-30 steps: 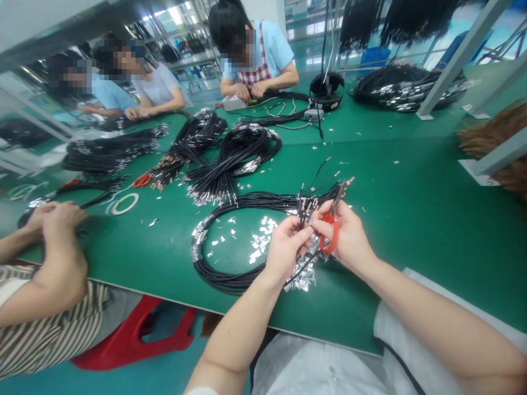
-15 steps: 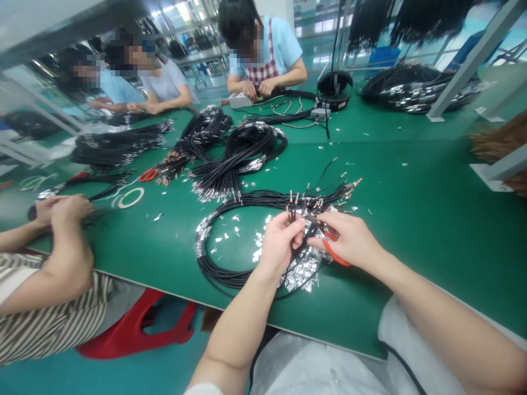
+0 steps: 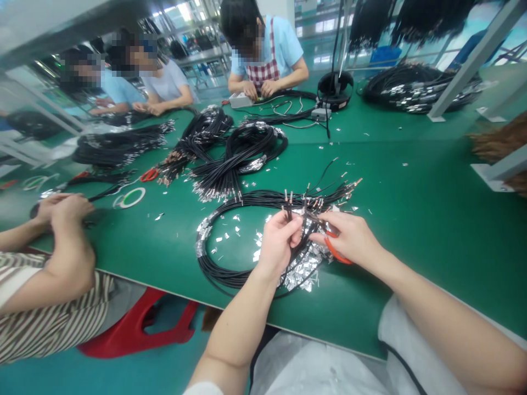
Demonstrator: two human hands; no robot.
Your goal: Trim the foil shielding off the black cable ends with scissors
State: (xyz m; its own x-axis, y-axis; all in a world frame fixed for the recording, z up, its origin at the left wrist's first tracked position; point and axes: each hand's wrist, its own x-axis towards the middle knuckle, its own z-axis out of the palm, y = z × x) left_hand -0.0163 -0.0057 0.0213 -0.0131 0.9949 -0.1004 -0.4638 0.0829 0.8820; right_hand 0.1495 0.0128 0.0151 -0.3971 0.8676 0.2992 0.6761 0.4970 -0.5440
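My left hand [image 3: 276,245] is closed around a bunch of black cable ends [image 3: 297,211] with metal tips, held just above the green table [image 3: 411,219]. My right hand [image 3: 349,237] pinches at the same bunch from the right and keeps red-handled scissors [image 3: 335,252] hooked in its fingers. The cables belong to a black coil [image 3: 230,274] lying on the table below my hands. Shiny foil scraps [image 3: 302,269] are heaped under my hands.
More black cable bundles [image 3: 242,151] lie further back, with red scissors [image 3: 148,175] and a tape ring [image 3: 130,197] at the left. A person's hands [image 3: 61,211] work at the left edge. Other people sit across the table. A metal post [image 3: 463,66] stands at the right.
My hands have come down from a raised hold to the table. The scissors swung from pointing up to lying low under my right hand, and both hands now pinch the cable ends.
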